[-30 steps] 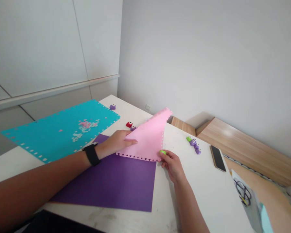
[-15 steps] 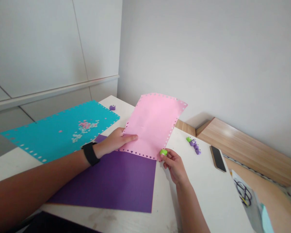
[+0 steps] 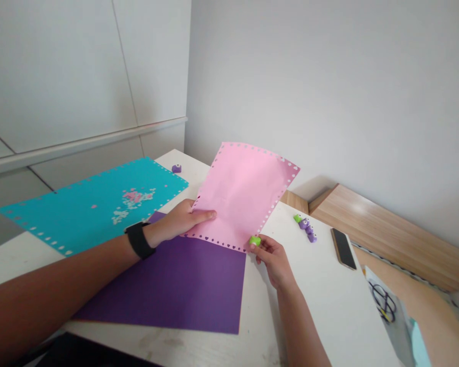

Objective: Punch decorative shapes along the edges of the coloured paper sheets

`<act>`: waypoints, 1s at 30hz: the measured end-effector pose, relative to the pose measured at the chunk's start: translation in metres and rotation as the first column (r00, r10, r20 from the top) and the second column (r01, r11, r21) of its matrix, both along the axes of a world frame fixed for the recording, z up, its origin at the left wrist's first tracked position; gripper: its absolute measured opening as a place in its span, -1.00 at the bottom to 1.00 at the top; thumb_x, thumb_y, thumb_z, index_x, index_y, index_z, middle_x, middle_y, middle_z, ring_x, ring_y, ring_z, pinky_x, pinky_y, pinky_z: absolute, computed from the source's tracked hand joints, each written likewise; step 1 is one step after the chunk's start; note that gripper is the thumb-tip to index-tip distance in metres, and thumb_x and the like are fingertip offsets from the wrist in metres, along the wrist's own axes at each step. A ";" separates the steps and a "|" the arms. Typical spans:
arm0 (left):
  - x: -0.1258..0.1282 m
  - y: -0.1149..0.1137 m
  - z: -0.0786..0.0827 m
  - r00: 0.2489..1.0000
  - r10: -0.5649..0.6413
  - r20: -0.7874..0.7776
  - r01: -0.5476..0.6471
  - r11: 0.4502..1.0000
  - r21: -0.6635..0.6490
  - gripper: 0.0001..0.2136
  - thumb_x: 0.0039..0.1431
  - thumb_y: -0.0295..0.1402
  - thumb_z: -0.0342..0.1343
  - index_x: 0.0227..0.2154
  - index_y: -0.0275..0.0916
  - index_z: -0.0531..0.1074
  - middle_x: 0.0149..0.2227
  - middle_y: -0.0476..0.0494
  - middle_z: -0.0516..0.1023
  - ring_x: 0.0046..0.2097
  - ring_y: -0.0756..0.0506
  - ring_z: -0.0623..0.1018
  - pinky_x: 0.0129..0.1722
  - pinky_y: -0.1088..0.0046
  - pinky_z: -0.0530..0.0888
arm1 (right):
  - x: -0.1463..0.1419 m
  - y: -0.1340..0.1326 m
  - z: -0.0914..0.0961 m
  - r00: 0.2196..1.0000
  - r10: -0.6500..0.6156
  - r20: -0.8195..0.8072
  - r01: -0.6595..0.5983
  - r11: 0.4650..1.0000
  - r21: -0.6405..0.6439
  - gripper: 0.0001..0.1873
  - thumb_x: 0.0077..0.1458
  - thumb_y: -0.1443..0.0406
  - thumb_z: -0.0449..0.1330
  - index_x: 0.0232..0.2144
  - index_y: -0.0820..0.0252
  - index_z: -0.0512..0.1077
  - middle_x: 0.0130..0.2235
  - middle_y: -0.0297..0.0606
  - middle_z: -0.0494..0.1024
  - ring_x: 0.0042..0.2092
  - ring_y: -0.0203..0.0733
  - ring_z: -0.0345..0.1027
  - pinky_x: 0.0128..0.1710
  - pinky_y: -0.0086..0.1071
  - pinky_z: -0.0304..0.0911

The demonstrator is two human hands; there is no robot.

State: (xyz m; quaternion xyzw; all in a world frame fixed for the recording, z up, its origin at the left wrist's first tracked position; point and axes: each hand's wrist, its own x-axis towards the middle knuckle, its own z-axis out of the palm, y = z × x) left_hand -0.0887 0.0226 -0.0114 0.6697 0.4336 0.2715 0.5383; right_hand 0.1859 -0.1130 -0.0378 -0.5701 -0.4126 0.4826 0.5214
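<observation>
A pink sheet of paper [image 3: 248, 188] with small shaped holes along its edges is held up at a tilt. My left hand [image 3: 183, 219], with a black band on the wrist, grips its left edge, thumb on top and fingers hidden beneath. At the sheet's lower right corner, my right hand [image 3: 273, 257] pinches a small green craft punch [image 3: 254, 241], which sits on the paper's edge. Under the pink paper lies a purple sheet [image 3: 176, 290] on the white table [image 3: 309, 300].
A turquoise sheet [image 3: 80, 204] with punched edges bears a pile of paper confetti [image 3: 135, 198]. One purple punch [image 3: 176, 168] stands behind it. On the right are several green and purple punches [image 3: 306, 228], a phone [image 3: 343, 248] and a clear pouch with a black cord [image 3: 383, 302].
The pink paper's far end has risen slightly and shifted. My right hand and the green punch have moved a little left at the corner. My left hand keeps its grip.
</observation>
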 end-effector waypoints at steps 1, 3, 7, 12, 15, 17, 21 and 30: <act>0.000 0.001 -0.001 1.000 0.001 0.004 -0.001 1.000 0.006 -0.61 0.08 0.04 0.23 -0.44 -0.24 0.54 -0.69 -0.02 0.46 -0.66 -0.06 0.37 -0.66 0.46 0.22 | 0.000 0.000 -0.001 1.000 -0.005 0.001 0.005 1.000 0.000 -0.66 -0.06 0.16 0.47 -0.22 0.18 0.62 -0.35 -0.26 0.59 -0.44 -0.27 0.23 -0.53 -0.40 0.07; -0.001 0.002 -0.002 0.999 0.006 0.034 -0.007 1.000 0.029 -0.61 0.07 0.03 0.25 -0.33 -0.24 0.58 -0.52 -0.10 0.61 -0.53 -0.12 0.51 -0.56 0.44 0.36 | 0.000 0.001 -0.002 1.000 -0.016 0.008 0.016 1.000 0.001 -0.65 -0.05 0.15 0.47 -0.21 0.18 0.62 -0.36 -0.26 0.59 -0.45 -0.28 0.20 -0.54 -0.41 0.03; 0.000 0.004 -0.003 0.999 0.012 0.038 -0.012 1.000 0.018 -0.58 0.05 0.03 0.27 -0.23 -0.25 0.60 -0.32 -0.16 0.69 -0.37 -0.19 0.59 -0.44 0.41 0.45 | 0.000 0.002 -0.004 0.999 -0.026 0.022 0.026 1.000 0.001 -0.65 -0.05 0.14 0.47 -0.21 0.19 0.62 -0.38 -0.27 0.58 -0.46 -0.29 0.16 -0.54 -0.41 -0.02; -0.001 0.004 -0.005 1.000 0.019 0.001 -0.019 1.000 0.011 -0.57 0.06 0.05 0.25 -0.28 -0.27 0.58 -0.45 -0.14 0.64 -0.50 -0.13 0.52 -0.55 0.45 0.36 | 0.000 0.003 -0.005 1.000 -0.027 0.010 0.027 1.000 0.004 -0.63 -0.07 0.11 0.48 -0.24 0.19 0.63 -0.39 -0.28 0.57 -0.47 -0.29 0.14 -0.52 -0.40 -0.04; -0.002 0.005 -0.007 1.000 0.020 -0.022 -0.020 1.000 0.007 -0.57 0.05 0.06 0.24 -0.32 -0.28 0.58 -0.50 -0.13 0.61 -0.55 -0.12 0.49 -0.60 0.46 0.30 | -0.001 0.004 -0.008 0.998 -0.053 -0.015 0.053 0.999 0.000 -0.61 -0.09 0.11 0.49 -0.23 0.18 0.62 -0.40 -0.30 0.56 -0.48 -0.30 0.13 -0.53 -0.41 -0.05; -0.002 0.006 -0.007 1.000 0.026 -0.013 -0.026 1.000 0.017 -0.58 0.04 0.05 0.25 -0.30 -0.27 0.59 -0.46 -0.13 0.64 -0.50 -0.14 0.53 -0.56 0.45 0.35 | -0.001 0.004 -0.009 0.998 -0.053 -0.034 0.053 0.999 -0.002 -0.61 -0.09 0.12 0.49 -0.21 0.17 0.62 -0.38 -0.31 0.56 -0.47 -0.31 0.13 -0.52 -0.41 -0.04; -0.001 0.006 -0.006 0.999 0.042 0.004 -0.042 0.999 0.018 -0.57 0.02 0.03 0.27 -0.25 -0.26 0.60 -0.38 -0.15 0.68 -0.37 -0.23 0.60 -0.44 0.39 0.45 | -0.001 0.004 -0.010 0.999 -0.013 -0.040 0.014 1.000 0.015 -0.65 -0.02 0.15 0.47 -0.19 0.16 0.60 -0.32 -0.28 0.58 -0.43 -0.30 0.18 -0.49 -0.42 0.00; -0.001 0.005 0.000 0.999 0.026 -0.024 -0.025 0.998 0.063 -0.61 0.06 -0.01 0.26 -0.27 -0.27 0.62 -0.33 -0.15 0.70 -0.38 -0.21 0.61 -0.42 0.40 0.45 | -0.004 0.005 -0.013 0.999 -0.017 -0.040 0.020 0.997 0.068 -0.66 0.02 0.15 0.44 -0.17 0.15 0.58 -0.27 -0.26 0.58 -0.31 -0.21 0.31 -0.37 -0.37 0.16</act>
